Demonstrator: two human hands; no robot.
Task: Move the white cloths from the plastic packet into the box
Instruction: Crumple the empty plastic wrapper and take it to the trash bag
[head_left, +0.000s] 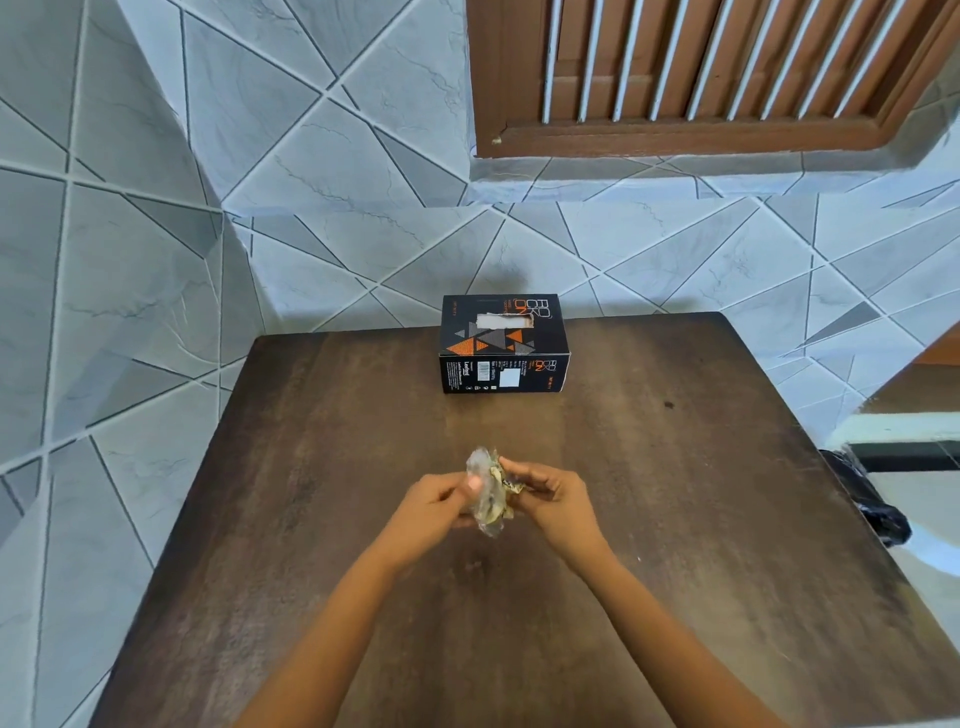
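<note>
A crumpled clear plastic packet (487, 493) with some gold print is held between both hands above the middle of the brown table (675, 519). My left hand (439, 504) grips its left side and my right hand (550, 493) pinches its right side. A black box (503, 345) with orange and grey triangles stands at the table's far edge, beyond my hands. Something white shows through the slot in its top. No white cloth is visible in the packet.
Grey tiled walls close in behind and to the left of the table. A brown slatted window sits high on the right. A black object (872, 499) lies just off the table's right edge.
</note>
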